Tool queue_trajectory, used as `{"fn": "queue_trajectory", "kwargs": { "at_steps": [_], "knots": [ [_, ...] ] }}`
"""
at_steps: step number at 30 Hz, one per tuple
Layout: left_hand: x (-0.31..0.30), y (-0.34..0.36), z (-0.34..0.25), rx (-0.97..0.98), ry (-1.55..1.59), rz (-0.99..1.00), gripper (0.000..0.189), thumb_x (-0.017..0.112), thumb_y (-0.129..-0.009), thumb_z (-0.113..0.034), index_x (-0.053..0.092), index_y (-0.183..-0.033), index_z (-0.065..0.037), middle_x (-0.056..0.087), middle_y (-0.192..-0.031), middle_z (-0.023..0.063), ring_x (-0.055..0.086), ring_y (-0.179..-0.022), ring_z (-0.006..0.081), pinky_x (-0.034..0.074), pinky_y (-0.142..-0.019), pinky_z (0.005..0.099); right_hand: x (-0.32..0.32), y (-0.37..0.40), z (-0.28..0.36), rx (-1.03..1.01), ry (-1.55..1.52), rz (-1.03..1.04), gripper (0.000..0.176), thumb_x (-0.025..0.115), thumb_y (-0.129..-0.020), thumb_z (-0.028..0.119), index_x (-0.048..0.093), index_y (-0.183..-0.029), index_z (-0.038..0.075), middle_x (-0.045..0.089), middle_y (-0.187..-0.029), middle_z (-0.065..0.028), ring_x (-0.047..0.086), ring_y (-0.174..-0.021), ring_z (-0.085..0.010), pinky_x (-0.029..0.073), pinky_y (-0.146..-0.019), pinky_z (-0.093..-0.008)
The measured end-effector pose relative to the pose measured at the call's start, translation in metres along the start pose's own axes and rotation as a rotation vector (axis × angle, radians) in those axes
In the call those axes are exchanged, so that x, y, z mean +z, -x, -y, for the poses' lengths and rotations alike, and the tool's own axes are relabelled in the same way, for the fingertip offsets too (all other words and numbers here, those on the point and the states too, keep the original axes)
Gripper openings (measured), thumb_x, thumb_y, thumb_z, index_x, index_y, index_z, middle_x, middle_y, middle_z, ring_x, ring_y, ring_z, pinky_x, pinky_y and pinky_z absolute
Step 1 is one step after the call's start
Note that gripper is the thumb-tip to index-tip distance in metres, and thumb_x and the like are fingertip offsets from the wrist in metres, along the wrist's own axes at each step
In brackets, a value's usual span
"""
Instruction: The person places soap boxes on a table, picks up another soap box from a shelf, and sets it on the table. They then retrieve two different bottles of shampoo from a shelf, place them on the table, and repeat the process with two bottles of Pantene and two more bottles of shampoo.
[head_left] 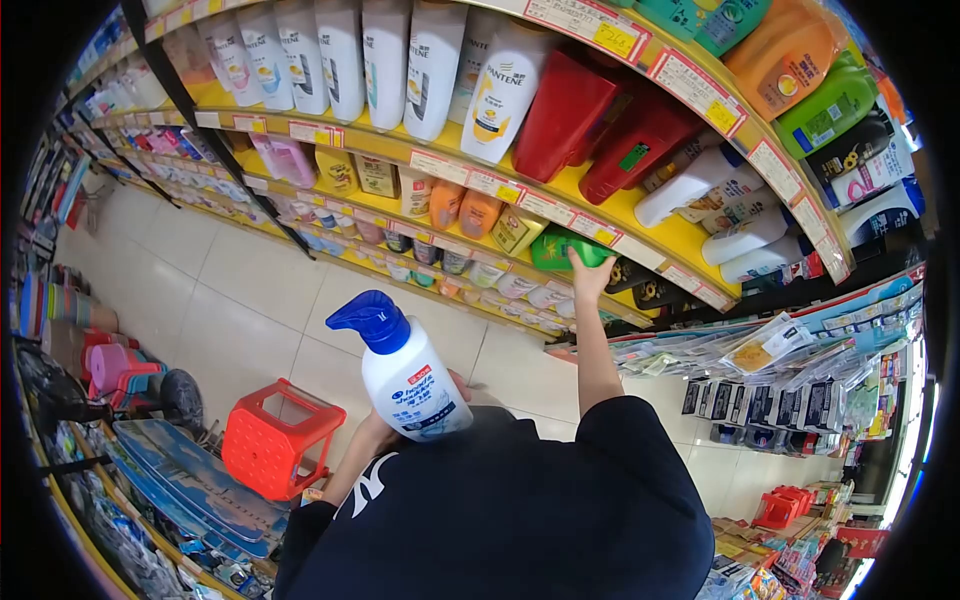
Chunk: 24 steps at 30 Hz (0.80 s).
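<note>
A white Head & Shoulders shampoo bottle point(408, 375) with a blue pump top is upright, slightly tilted, close to my chest. My left hand point(376, 432) is wrapped around its lower part, and most of the fingers are hidden behind the bottle. Stretched forward to the shelf, my right hand point(592, 276) grips a green bottle point(556, 248), thumb on the near side. That bottle stands on the second shelf between a yellow-green bottle point(517, 230) and dark bottles point(655, 290).
White Pantene bottles point(500, 105) and red bottles point(565, 115) line the shelf above. Packaged goods point(760, 345) hang at the right. A red plastic stool point(265, 450) stands on the tiled floor point(250, 265) at the left, near stacked pink basins point(105, 365).
</note>
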<state>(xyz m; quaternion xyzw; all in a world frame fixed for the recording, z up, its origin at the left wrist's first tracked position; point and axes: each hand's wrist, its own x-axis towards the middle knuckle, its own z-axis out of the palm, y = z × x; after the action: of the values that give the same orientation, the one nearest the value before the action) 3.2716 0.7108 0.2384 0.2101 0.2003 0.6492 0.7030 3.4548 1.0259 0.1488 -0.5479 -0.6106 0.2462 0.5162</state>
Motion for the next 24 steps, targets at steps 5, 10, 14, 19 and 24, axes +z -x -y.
{"fn": "queue_trajectory", "kwargs": {
  "at_steps": [5,10,14,19,24],
  "knots": [
    [-0.008,-0.001,-0.007,-0.036,-0.031,-0.042,0.035,0.046,-0.080,-0.030,0.050,-0.095,0.001,0.054,-0.091,0.0185,0.052,-0.087,0.0281,0.040,-0.076,0.0364,-0.012,0.011,0.002,0.184,-0.346,-0.031,0.061,0.070,-0.063,0.012,0.035,-0.111,0.001,0.048,-0.101,-0.0103,0.046,-0.089,-0.0188,0.036,-0.078,-0.0271],
    [-0.015,0.001,-0.014,-0.019,0.021,-0.116,0.040,0.041,-0.081,-0.033,0.049,-0.095,0.004,0.055,-0.087,0.0180,0.055,-0.081,0.0270,0.045,-0.071,0.0348,-0.044,0.058,0.020,0.486,-0.814,0.042,0.057,0.063,-0.070,0.009,0.031,-0.117,0.003,0.045,-0.107,-0.0092,0.046,-0.097,-0.0196,0.038,-0.084,-0.0329],
    [-0.021,0.003,-0.028,-0.012,0.154,-0.120,0.054,0.035,-0.079,-0.046,0.047,-0.097,0.004,0.054,-0.083,0.0206,0.055,-0.078,0.0315,0.045,-0.071,0.0390,-0.062,0.103,0.018,0.659,-1.107,0.248,0.049,0.057,-0.075,0.021,0.036,-0.116,0.004,0.047,-0.106,-0.0080,0.046,-0.099,-0.0200,0.040,-0.082,-0.0332],
    [-0.033,0.000,-0.040,0.058,0.263,-0.024,0.053,0.036,-0.078,-0.045,0.048,-0.096,0.004,0.054,-0.078,0.0218,0.056,-0.074,0.0321,0.045,-0.069,0.0400,-0.033,0.147,0.061,0.846,-1.375,0.347,0.050,0.046,-0.077,0.045,0.043,-0.108,0.006,0.049,-0.103,-0.0080,0.049,-0.090,-0.0215,0.045,-0.074,-0.0373],
    [-0.064,0.007,-0.057,0.029,0.283,0.138,0.051,0.040,-0.076,-0.043,0.047,-0.095,0.004,0.053,-0.076,0.0224,0.055,-0.073,0.0341,0.043,-0.071,0.0435,0.011,0.169,0.133,0.974,-1.546,0.752,0.048,0.047,-0.076,0.047,0.044,-0.106,0.010,0.048,-0.086,-0.0070,0.048,-0.071,-0.0210,0.043,-0.060,-0.0315]
  ]
}}
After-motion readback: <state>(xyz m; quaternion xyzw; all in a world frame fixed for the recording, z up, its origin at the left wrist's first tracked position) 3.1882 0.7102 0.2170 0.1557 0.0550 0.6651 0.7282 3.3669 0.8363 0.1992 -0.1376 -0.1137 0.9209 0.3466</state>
